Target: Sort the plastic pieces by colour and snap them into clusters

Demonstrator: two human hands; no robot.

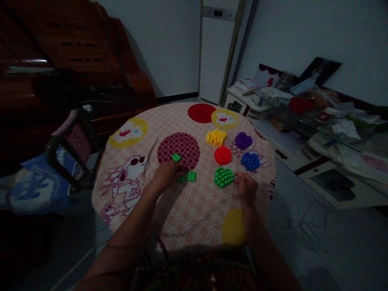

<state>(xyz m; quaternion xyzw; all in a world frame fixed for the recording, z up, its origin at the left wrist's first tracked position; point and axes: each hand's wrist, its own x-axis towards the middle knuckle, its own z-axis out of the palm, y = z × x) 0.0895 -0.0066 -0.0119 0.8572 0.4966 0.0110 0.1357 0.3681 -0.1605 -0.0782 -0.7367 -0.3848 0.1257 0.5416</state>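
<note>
My left hand [166, 174] is low over the table, fingers bent down beside small green plastic pieces. A pair of green pieces [176, 157] lies just beyond its knuckles, and another green pair [191, 176] lies to its right. Under its fingertips a further green piece [181, 179] is partly hidden. My right hand [246, 186] is closed in a pinch at the right edge of a tight cluster of green knobbed pieces [223, 177]. Whatever either hand's fingertips hold is too small or covered to make out.
Behind the green cluster stand similar red [222, 155], blue [250, 161], yellow [216, 138] and purple clusters [243, 140]. A patterned cloth covers the round table [194, 218]. A chair [71, 145] stands left; a cluttered cabinet [291, 149] stands right.
</note>
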